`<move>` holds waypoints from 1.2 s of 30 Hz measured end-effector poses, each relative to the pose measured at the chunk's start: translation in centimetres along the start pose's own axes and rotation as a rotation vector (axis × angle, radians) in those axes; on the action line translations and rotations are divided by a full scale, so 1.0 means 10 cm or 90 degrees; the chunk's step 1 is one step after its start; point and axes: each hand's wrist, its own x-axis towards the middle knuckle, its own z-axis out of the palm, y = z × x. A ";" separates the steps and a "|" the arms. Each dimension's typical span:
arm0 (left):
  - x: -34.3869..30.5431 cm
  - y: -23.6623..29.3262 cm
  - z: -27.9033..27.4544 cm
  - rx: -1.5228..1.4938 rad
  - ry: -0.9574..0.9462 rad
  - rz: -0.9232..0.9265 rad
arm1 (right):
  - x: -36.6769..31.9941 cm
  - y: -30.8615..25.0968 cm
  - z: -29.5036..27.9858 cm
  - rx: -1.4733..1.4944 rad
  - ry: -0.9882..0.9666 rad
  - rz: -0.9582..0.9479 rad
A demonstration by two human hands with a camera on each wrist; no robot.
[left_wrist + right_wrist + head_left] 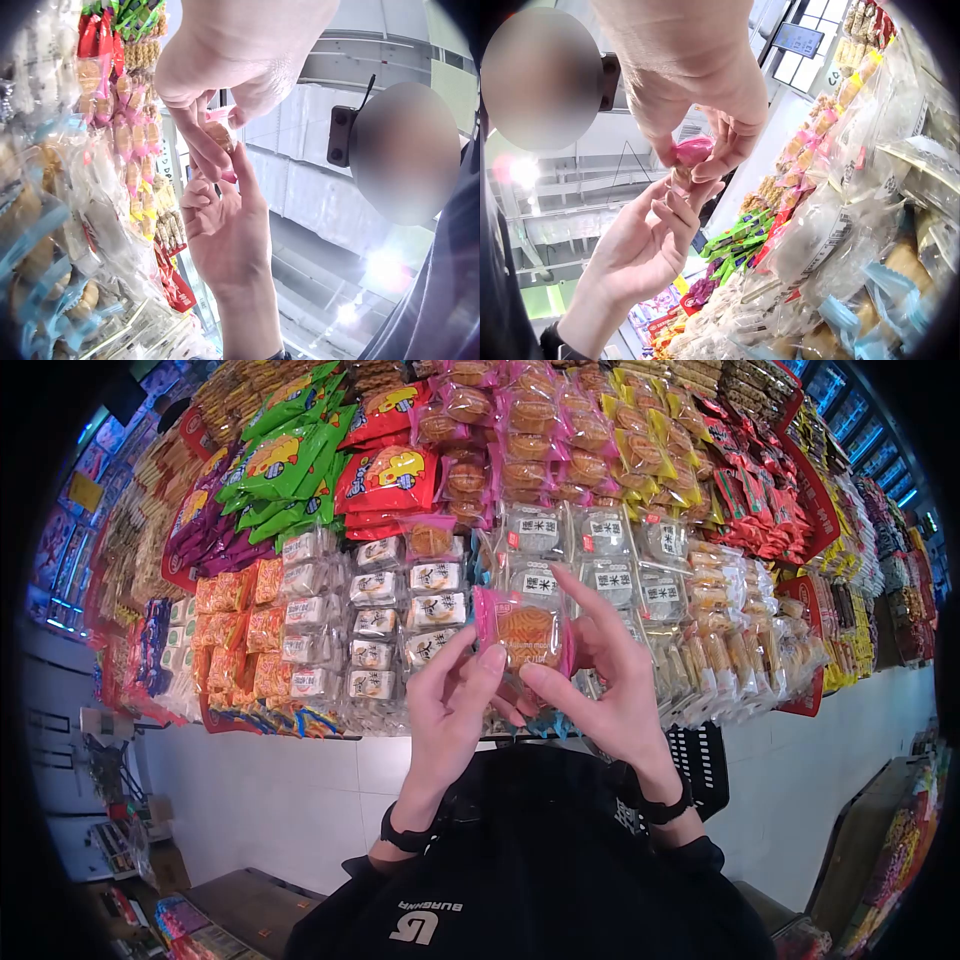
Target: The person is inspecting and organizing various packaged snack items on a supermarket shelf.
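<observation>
Both hands hold up a wrapped round pastry (527,630), golden brown and patterned, in a clear packet with pink edges. On one side of it my left hand (448,695) pinches the packet, thumb in front and fingers behind. My right hand (612,678) grips the other side, its thumb at the packet's lower edge and its index finger raised. The wrist views show the pastry (220,136) between the fingertips of both hands, its pink wrapper (694,150) partly covered. Below the hands lie white-labelled packets (437,610) and clear packets with grey-white labels (612,580).
A stepped snack display spans the front, with green bags (275,460), red bags (390,478), more pink-edged pastries (527,445) and orange packets (225,595). A black basket (697,770) stands below at the right. Dark low tables (245,905) are behind the person.
</observation>
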 end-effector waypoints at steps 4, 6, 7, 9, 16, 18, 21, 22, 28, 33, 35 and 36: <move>0.02 0.02 0.02 -0.038 0.001 0.001 | 0.01 -0.02 -0.04 -0.032 0.001 0.032; 0.03 0.02 0.01 -0.029 0.007 0.018 | 0.01 -0.04 0.00 0.024 0.017 0.052; 0.03 0.02 0.01 -0.012 0.013 0.034 | 0.01 -0.04 0.01 0.051 0.025 0.063; 0.07 0.00 -0.05 0.051 -0.011 0.117 | 0.04 -0.03 -0.04 -0.049 -0.042 -0.029; 0.16 -0.15 -0.19 0.096 -0.071 0.260 | 0.07 0.07 -0.06 -0.131 -0.044 -0.150; 0.17 -0.16 -0.20 0.094 -0.072 0.256 | 0.08 0.05 -0.06 -0.133 -0.042 -0.146; 0.17 -0.14 -0.19 0.096 -0.071 0.257 | 0.09 0.08 -0.06 -0.152 -0.037 -0.168; 0.18 -0.14 -0.21 0.112 -0.079 0.252 | 0.09 0.10 -0.06 -0.160 -0.035 -0.179; 0.10 -0.03 -0.18 0.066 -0.028 0.127 | 0.02 0.06 0.03 0.023 -0.021 -0.026; 0.12 0.06 -0.09 -0.018 0.002 0.100 | 0.00 0.13 0.07 0.022 -0.032 -0.022; 0.11 -0.02 -0.19 0.033 -0.009 0.075 | 0.00 0.10 0.06 -0.032 -0.025 -0.034; 0.11 -0.05 -0.23 0.058 -0.017 0.066 | 0.00 0.07 0.05 -0.074 -0.017 -0.041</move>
